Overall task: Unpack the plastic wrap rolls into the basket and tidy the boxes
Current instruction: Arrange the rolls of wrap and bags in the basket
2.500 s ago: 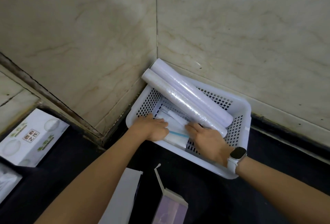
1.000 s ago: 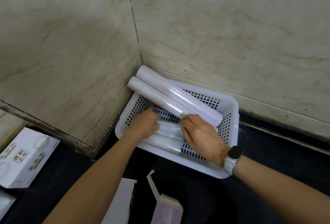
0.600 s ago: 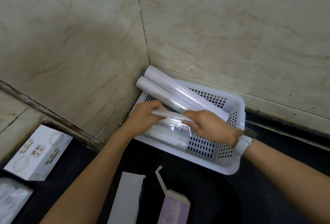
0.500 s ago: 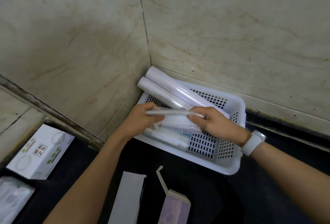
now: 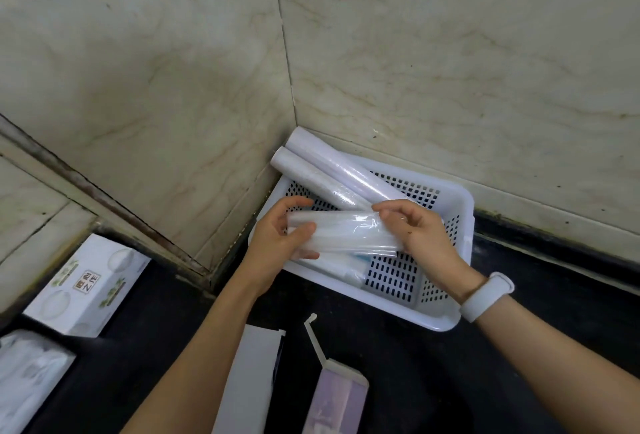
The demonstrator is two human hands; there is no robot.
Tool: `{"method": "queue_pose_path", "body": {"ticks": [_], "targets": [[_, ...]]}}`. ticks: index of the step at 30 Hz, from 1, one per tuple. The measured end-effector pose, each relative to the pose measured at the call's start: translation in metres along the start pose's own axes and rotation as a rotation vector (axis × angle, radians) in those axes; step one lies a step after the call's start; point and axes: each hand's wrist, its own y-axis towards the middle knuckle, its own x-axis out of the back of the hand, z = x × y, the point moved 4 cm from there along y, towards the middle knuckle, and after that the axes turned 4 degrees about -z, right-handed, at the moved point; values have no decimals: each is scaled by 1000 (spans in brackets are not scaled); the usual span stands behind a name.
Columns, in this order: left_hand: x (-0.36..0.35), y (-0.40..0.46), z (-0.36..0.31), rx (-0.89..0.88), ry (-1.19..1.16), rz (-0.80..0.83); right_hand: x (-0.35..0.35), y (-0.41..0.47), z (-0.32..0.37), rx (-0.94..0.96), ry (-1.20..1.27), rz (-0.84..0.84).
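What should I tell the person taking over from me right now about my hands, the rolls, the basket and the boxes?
Left hand and right hand each grip one end of a clear plastic packet, held above the white basket.
Two long plastic wrap rolls lie side by side in the basket, their far ends propped on its corner by the wall. Another wrapped item lies on the basket floor under the packet.
Done: those two rolls are in the basket.
Left: put the packet down, then tidy the two opened boxes, white and purple, on the dark counter in front of the basket.
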Motion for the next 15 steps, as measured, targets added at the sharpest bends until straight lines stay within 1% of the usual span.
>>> {"method": "queue_pose_path", "body": {"ticks": [2, 6, 8, 10, 11, 12, 14, 15], "targets": [[-1, -1, 0, 2, -11, 11, 2, 0, -2, -71, 63, -25], [0, -1, 1, 5, -12, 11, 8, -1, 0, -36, 21, -87], [-2, 1, 2, 12, -39, -19, 8, -3, -1, -41, 97, -140], [-4, 2, 1, 19, -52, -44, 6, -4, -4, -83, 193, -155], [-4, 3, 0, 20, -43, -45, 8, -3, -4, -68, 151, -151], [-4, 3, -1, 22, -25, -39, 11, -3, -1, -9, 13, -138], [-3, 4, -5, 32, 25, -5, 12, -1, 10, 189, -409, -51], [-2, 4, -8, 35, 50, 19, 8, 0, 14, 288, -582, 43]]}}
